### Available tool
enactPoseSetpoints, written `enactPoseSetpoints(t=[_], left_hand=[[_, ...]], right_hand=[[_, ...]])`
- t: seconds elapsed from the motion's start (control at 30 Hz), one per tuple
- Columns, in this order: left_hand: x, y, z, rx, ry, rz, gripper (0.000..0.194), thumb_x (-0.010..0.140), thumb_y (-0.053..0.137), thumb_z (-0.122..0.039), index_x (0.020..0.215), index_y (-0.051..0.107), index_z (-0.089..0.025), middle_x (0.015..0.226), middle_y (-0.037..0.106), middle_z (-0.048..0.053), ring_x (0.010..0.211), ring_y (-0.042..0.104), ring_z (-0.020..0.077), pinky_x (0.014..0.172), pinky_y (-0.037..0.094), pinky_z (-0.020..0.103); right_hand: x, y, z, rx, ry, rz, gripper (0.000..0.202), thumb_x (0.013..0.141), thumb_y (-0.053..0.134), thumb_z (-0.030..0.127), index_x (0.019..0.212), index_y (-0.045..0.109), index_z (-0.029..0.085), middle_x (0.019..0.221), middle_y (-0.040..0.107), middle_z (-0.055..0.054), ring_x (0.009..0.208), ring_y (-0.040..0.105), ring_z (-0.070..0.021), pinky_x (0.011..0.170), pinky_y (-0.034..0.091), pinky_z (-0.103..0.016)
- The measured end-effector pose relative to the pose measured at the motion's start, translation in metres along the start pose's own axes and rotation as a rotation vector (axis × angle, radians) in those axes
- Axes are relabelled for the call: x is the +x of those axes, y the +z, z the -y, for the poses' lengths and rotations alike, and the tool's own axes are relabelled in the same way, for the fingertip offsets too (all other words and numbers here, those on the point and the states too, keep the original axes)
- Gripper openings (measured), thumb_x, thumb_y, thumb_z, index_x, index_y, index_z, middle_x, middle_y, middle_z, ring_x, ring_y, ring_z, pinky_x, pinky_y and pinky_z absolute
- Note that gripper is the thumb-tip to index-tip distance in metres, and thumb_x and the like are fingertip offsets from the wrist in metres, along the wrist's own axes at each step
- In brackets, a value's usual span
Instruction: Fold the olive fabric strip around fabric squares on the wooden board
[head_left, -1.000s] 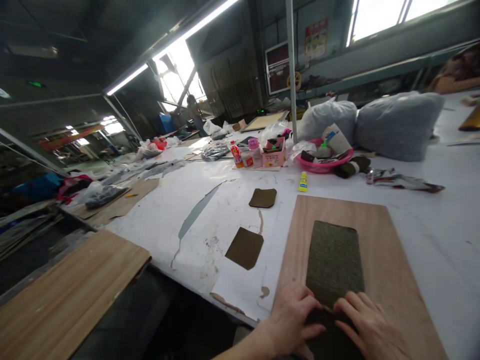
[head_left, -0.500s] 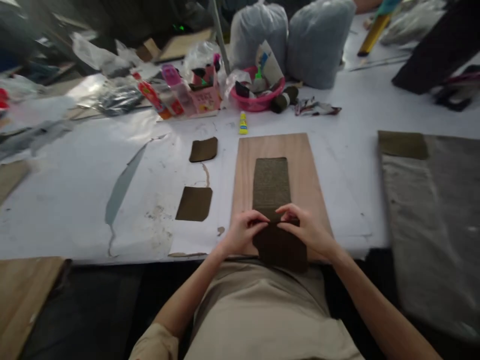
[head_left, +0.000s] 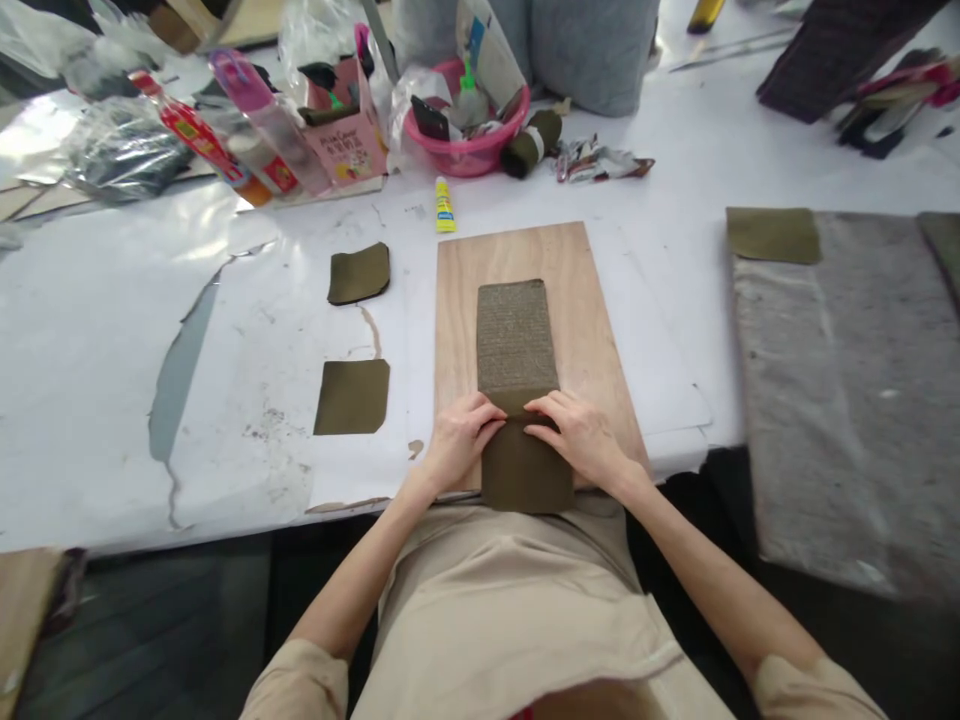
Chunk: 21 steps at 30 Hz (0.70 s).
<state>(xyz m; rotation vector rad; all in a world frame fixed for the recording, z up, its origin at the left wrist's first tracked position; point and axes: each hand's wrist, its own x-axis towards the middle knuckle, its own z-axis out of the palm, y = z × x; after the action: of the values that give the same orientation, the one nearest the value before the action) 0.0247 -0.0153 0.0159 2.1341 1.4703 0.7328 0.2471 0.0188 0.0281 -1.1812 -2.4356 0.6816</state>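
Observation:
An olive fabric piece point(head_left: 527, 468) lies over the near part of a wooden board point(head_left: 592, 330), its lower end reaching the board's front edge. Beyond it, a ribbed olive piece point(head_left: 514, 335) lies flat on the board. My left hand point(head_left: 463, 432) pinches the fabric's fold at its left side, thumb and forefinger together. At the right side of the same fold, my right hand point(head_left: 576, 432) has its thumb and forefinger closed on the fabric. A narrow gap separates the two hands. Whether the two pieces are joined under my fingers cannot be made out.
Two olive patches point(head_left: 351, 397) lie left of the board. A yellow glue tube point(head_left: 445, 206) lies beyond it. Farther back stand a pink basket point(head_left: 469, 155), bottles and a pink box point(head_left: 349, 150). At right is a grey sheet point(head_left: 855, 400).
The camera view has shifted, so the table contents sit farther left and higher. Both hands still pinch the fabric fold, with little visible change in their grip.

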Motion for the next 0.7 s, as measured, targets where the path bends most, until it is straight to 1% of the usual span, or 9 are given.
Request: enactPoseSetpoints(t=[0.07,0.13,0.3,0.5,0.6,0.7], left_hand=[[0.000,0.001,0.002,0.016,0.024,-0.009,0.016,0.096,0.053,-0.027,0.093,0.068,-0.020,0.090,0.064,0.003,0.085,0.061,0.0157,0.075,0.050,0.028],[-0.001,0.002,0.005,0.010,0.044,-0.025,0.017,0.096,0.053,-0.027,0.094,0.068,-0.019,0.090,0.064,0.004,0.085,0.062,0.0152,0.075,0.051,0.028],[-0.005,0.002,0.010,-0.020,0.085,-0.057,0.019,0.097,0.050,-0.025,0.099,0.068,-0.019,0.093,0.064,0.004,0.086,0.062,0.0140,0.077,0.052,0.026],[-0.009,0.002,0.013,0.050,0.123,-0.045,0.022,0.099,0.046,-0.022,0.103,0.068,-0.018,0.094,0.063,0.006,0.086,0.061,0.0139,0.074,0.051,0.026],[-0.011,0.003,0.016,0.108,0.160,-0.051,0.023,0.098,0.046,-0.019,0.107,0.067,-0.019,0.097,0.063,0.006,0.088,0.061,0.0141,0.075,0.052,0.026],[-0.013,0.002,0.017,0.186,0.216,-0.049,0.023,0.097,0.046,-0.016,0.110,0.066,-0.017,0.099,0.063,0.007,0.091,0.061,0.0153,0.076,0.052,0.026]], right_hand=[[0.000,0.003,-0.001,0.005,-0.013,-0.026,0.011,0.093,0.058,0.026,0.099,0.065,0.021,0.095,0.067,-0.005,0.093,0.059,-0.0208,0.084,0.050,-0.037],[-0.002,0.007,-0.002,0.038,-0.029,-0.057,0.013,0.095,0.054,0.024,0.095,0.066,0.021,0.092,0.066,-0.004,0.091,0.058,-0.0196,0.082,0.049,-0.035],[-0.009,0.012,-0.006,0.110,-0.047,-0.116,0.019,0.097,0.050,0.024,0.099,0.069,0.022,0.092,0.065,-0.005,0.091,0.057,-0.0188,0.082,0.049,-0.034],[-0.013,0.012,-0.007,0.089,-0.051,-0.092,0.028,0.098,0.045,0.019,0.111,0.069,0.025,0.095,0.062,-0.006,0.092,0.057,-0.0182,0.080,0.050,-0.033],[-0.013,0.013,-0.008,0.076,-0.052,-0.081,0.029,0.098,0.045,0.019,0.110,0.070,0.027,0.095,0.061,-0.006,0.091,0.056,-0.0182,0.079,0.050,-0.033],[-0.013,0.013,-0.008,0.068,-0.051,-0.073,0.029,0.098,0.046,0.019,0.109,0.071,0.027,0.096,0.060,-0.006,0.092,0.056,-0.0183,0.080,0.050,-0.033]])
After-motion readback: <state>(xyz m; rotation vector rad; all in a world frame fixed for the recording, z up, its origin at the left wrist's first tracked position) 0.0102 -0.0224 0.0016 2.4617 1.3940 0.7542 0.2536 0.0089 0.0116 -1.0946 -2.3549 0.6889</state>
